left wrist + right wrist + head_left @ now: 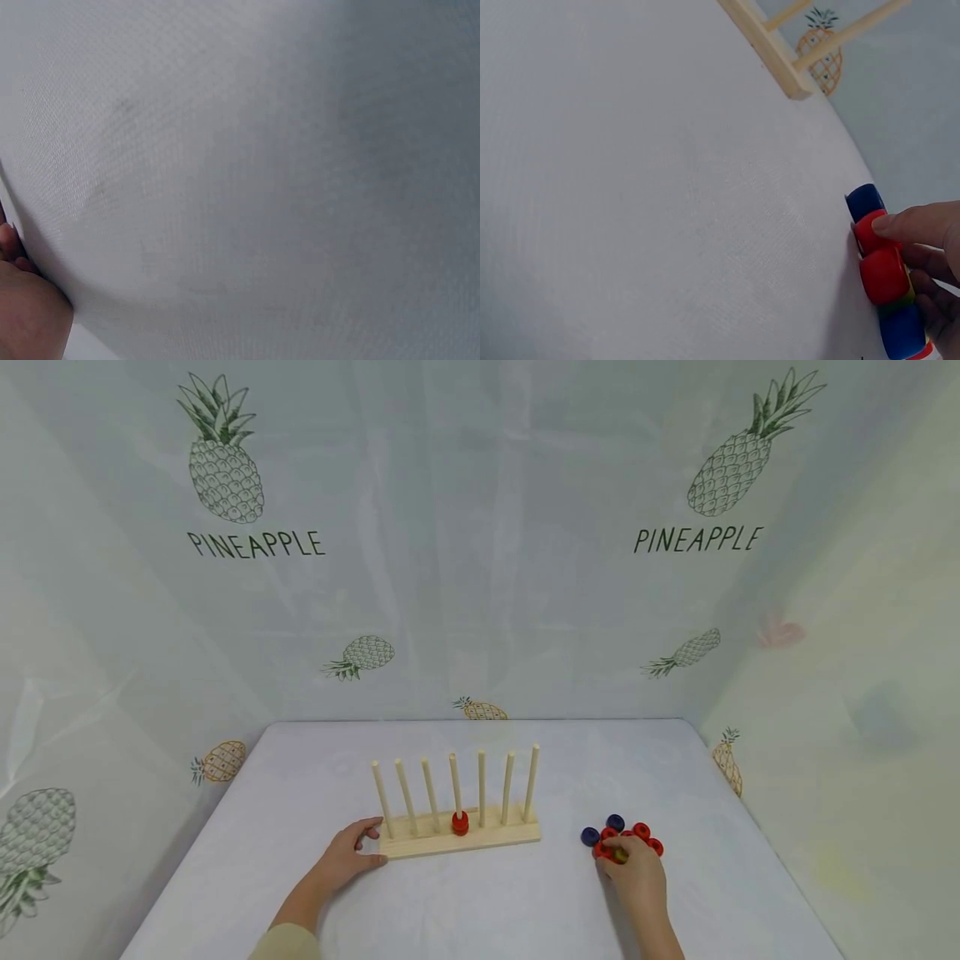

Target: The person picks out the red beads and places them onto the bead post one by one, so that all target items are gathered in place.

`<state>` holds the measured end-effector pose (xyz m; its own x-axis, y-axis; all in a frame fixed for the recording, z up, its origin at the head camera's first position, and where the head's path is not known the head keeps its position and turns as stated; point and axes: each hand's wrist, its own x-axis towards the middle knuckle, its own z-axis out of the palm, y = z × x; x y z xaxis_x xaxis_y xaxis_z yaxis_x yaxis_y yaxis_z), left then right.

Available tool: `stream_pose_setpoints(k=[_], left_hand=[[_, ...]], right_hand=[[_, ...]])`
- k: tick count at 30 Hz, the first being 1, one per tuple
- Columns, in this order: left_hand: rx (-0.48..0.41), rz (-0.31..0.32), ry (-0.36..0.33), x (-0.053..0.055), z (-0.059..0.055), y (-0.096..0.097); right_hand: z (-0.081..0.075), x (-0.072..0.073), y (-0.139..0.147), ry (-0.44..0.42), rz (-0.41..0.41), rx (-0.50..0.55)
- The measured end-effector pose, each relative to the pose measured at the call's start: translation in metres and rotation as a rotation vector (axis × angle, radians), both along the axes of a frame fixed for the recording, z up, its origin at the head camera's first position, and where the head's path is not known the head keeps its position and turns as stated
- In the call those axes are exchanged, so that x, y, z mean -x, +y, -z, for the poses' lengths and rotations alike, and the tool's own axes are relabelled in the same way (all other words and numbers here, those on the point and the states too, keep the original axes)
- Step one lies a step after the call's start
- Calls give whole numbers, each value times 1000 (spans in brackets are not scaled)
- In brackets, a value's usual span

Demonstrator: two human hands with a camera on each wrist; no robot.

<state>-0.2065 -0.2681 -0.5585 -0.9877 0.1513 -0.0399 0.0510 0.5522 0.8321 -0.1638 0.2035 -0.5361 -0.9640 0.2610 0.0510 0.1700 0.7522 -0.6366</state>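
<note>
A pale wooden peg rack (487,837) with several upright pegs stands on the table, and red beads (460,823) sit low on its middle peg. My left hand (351,852) holds the left end of the base, thumb at the front corner and fingers toward the back; the left wrist view catches only part of this hand (34,315) at its lower left. Over a cluster of loose beads to the right, my right hand (637,870) pinches a red bead (868,234) between thumb and fingers. Another red bead (885,276) and a blue bead (902,334) lie close beside those fingers.
Two dark blue beads (590,836) lie at the cluster's left and back, and more red beads (641,831) at its back right. A yellow-green bead (621,856) shows under the right hand. Pineapple-print cloth (480,568) hangs behind the white table (480,910).
</note>
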Motion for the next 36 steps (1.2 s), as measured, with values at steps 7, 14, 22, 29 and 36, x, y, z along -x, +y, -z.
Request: stream_pose_setpoints(k=[7,14,22,29,36], left_hand=[[5,-15,-12,0,2,0],[-2,-6,-2,0,-1,1],[1,-5,-5,1,-1,2],[9,21,31,1,0,1],[-4,33,36,1,0,-1]], right_hand=[[-3,1,0,-37,6,24],[-10,0,-2,-27,18,100],[-23,0,-7,-2,5,231],[-36,-1,-15,45,-9,282],[-48,-3,-30,103,-60,314]])
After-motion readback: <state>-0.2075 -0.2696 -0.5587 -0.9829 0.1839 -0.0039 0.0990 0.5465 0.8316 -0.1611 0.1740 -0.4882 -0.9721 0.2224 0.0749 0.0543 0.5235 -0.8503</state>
